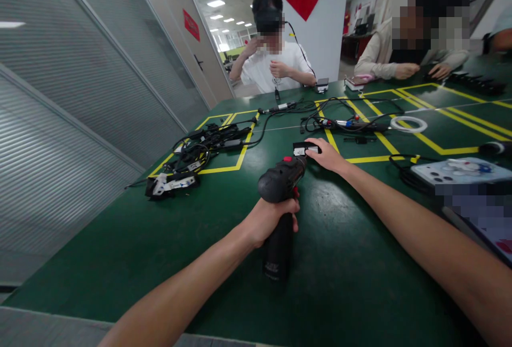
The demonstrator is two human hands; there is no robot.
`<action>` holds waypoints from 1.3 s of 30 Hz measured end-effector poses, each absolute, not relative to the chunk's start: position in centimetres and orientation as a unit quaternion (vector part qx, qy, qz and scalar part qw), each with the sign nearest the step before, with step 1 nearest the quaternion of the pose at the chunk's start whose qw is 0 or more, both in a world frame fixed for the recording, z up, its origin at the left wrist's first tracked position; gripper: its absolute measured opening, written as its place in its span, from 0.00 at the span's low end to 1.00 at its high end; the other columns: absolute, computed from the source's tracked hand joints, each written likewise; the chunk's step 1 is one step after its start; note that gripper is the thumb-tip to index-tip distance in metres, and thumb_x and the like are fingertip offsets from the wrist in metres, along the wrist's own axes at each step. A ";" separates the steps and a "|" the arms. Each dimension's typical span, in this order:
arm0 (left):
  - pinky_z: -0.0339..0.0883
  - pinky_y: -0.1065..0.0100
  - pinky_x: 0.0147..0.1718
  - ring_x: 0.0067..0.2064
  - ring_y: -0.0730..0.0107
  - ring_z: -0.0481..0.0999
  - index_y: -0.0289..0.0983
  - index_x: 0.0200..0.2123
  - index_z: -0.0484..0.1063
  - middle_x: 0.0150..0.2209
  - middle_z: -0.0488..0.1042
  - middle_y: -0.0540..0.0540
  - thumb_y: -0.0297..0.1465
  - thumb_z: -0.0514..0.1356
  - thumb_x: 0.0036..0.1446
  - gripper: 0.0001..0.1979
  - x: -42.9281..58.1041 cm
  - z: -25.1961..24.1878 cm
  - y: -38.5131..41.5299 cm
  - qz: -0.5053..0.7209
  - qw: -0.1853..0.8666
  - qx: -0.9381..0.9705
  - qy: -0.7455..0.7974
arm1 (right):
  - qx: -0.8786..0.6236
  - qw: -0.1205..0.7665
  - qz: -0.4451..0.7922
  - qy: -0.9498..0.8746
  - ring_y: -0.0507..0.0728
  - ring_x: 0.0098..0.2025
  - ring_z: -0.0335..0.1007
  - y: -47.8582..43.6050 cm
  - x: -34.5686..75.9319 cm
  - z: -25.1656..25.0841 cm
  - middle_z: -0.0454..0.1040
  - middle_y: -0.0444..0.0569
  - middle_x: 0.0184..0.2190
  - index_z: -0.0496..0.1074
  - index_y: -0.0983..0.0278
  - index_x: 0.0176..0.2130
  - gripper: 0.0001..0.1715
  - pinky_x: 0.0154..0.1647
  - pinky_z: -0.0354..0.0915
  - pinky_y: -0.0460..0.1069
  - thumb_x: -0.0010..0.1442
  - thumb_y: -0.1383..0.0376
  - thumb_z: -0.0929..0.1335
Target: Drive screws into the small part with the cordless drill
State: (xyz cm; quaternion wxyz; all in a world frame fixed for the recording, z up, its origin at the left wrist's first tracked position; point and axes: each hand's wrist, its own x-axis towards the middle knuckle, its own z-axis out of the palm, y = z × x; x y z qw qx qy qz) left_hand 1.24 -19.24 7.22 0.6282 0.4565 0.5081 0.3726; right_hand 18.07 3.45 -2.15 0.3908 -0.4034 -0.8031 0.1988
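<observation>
My left hand (276,219) is wrapped round the grip of a black cordless drill (276,181) with a red button on top. The drill's front end points away from me, toward a small black block with a white label (299,149). My right hand (326,154) grips this block from its right side, fingers closed over it. The drill's tip lies close against the block; whether they touch I cannot tell. Below my left hand the drill's battery base hangs over the green table (224,267).
Tangled black cables (216,141) and a black-and-white part (170,184) lie left. Ahead are a corded tool (344,124) and a white ring-shaped coil (408,124). A light-blue phone (464,171) lies right. Two people sit across the table, one wearing a white shirt (294,58).
</observation>
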 end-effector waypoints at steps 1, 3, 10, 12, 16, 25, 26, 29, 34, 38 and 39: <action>0.60 0.71 0.23 0.21 0.76 0.70 0.35 0.35 0.63 0.29 0.66 0.51 0.28 0.58 0.47 0.10 1.3 7.3 -19.2 0.371 0.628 0.454 0.512 | -0.403 0.391 0.198 -0.803 0.59 0.44 0.69 3.4 18.1 -2.1 0.70 0.51 0.45 0.69 0.61 0.54 0.25 0.49 0.63 0.53 0.57 0.58 0.67; 0.60 0.71 0.23 0.21 0.75 0.70 0.35 0.34 0.63 0.27 0.65 0.52 0.28 0.58 0.46 0.10 1.4 7.4 -19.2 0.368 0.626 0.448 0.521 | -0.403 0.391 0.202 -0.803 0.58 0.43 0.69 3.5 18.2 -2.0 0.71 0.51 0.45 0.70 0.61 0.53 0.25 0.48 0.63 0.53 0.57 0.58 0.67; 0.59 0.71 0.23 0.20 0.74 0.69 0.36 0.32 0.61 0.24 0.64 0.53 0.28 0.58 0.45 0.09 1.5 7.7 -19.2 0.369 0.629 0.441 0.524 | -0.400 0.386 0.232 -0.798 0.59 0.45 0.69 4.0 18.5 -2.0 0.72 0.50 0.46 0.71 0.59 0.53 0.25 0.48 0.63 0.53 0.56 0.57 0.67; 0.59 0.71 0.23 0.20 0.74 0.69 0.36 0.32 0.61 0.23 0.64 0.53 0.28 0.58 0.45 0.09 1.4 7.6 -19.2 0.368 0.629 0.440 0.525 | -0.401 0.382 0.237 -0.798 0.59 0.45 0.69 4.2 18.5 -2.0 0.73 0.50 0.47 0.71 0.59 0.53 0.25 0.48 0.63 0.54 0.56 0.57 0.67; 0.59 0.71 0.22 0.20 0.74 0.69 0.36 0.33 0.62 0.22 0.63 0.54 0.28 0.58 0.45 0.10 1.4 7.6 -19.2 0.368 0.631 0.438 0.525 | -0.400 0.377 0.244 -0.799 0.59 0.44 0.70 4.3 18.6 -1.9 0.73 0.50 0.47 0.71 0.59 0.54 0.26 0.48 0.64 0.54 0.56 0.58 0.67; 0.58 0.72 0.22 0.20 0.74 0.69 0.35 0.35 0.63 0.21 0.64 0.54 0.28 0.58 0.45 0.11 1.3 7.6 -19.2 0.368 0.628 0.431 0.533 | -0.394 0.383 0.253 -0.796 0.60 0.47 0.69 4.2 18.6 -1.7 0.74 0.49 0.48 0.72 0.59 0.53 0.25 0.51 0.62 0.55 0.55 0.59 0.67; 0.59 0.72 0.22 0.20 0.74 0.69 0.35 0.34 0.63 0.21 0.64 0.54 0.28 0.58 0.45 0.11 1.3 7.6 -19.2 0.368 0.628 0.430 0.534 | -0.395 0.384 0.253 -0.796 0.59 0.46 0.69 4.1 18.6 -1.7 0.74 0.49 0.48 0.72 0.59 0.53 0.25 0.51 0.62 0.55 0.55 0.59 0.67; 0.59 0.72 0.22 0.20 0.74 0.69 0.35 0.34 0.62 0.21 0.64 0.54 0.28 0.58 0.46 0.10 1.3 7.5 -19.2 0.366 0.630 0.429 0.533 | -0.402 0.387 0.249 -0.792 0.59 0.45 0.69 3.9 18.5 -1.7 0.74 0.49 0.47 0.72 0.59 0.53 0.25 0.50 0.62 0.55 0.55 0.59 0.67; 0.60 0.71 0.23 0.21 0.74 0.70 0.35 0.34 0.63 0.23 0.65 0.53 0.28 0.58 0.46 0.10 1.2 7.4 -19.2 0.370 0.629 0.437 0.526 | -0.412 0.391 0.237 -0.788 0.58 0.44 0.69 3.5 18.3 -1.6 0.73 0.50 0.46 0.72 0.60 0.53 0.25 0.49 0.62 0.53 0.56 0.59 0.66; 0.60 0.71 0.23 0.21 0.75 0.70 0.35 0.34 0.63 0.27 0.66 0.52 0.27 0.58 0.46 0.10 1.2 7.4 -19.2 0.378 0.631 0.440 0.516 | -0.414 0.391 0.225 -0.791 0.58 0.42 0.69 3.3 18.2 -1.7 0.73 0.50 0.44 0.71 0.60 0.53 0.25 0.47 0.63 0.52 0.56 0.59 0.66; 0.60 0.71 0.23 0.21 0.75 0.70 0.35 0.34 0.63 0.28 0.66 0.52 0.27 0.58 0.46 0.10 1.2 7.4 -19.2 0.379 0.631 0.440 0.515 | -0.413 0.391 0.225 -0.792 0.58 0.43 0.69 3.3 18.2 -1.7 0.73 0.50 0.44 0.71 0.60 0.53 0.25 0.47 0.62 0.51 0.56 0.59 0.66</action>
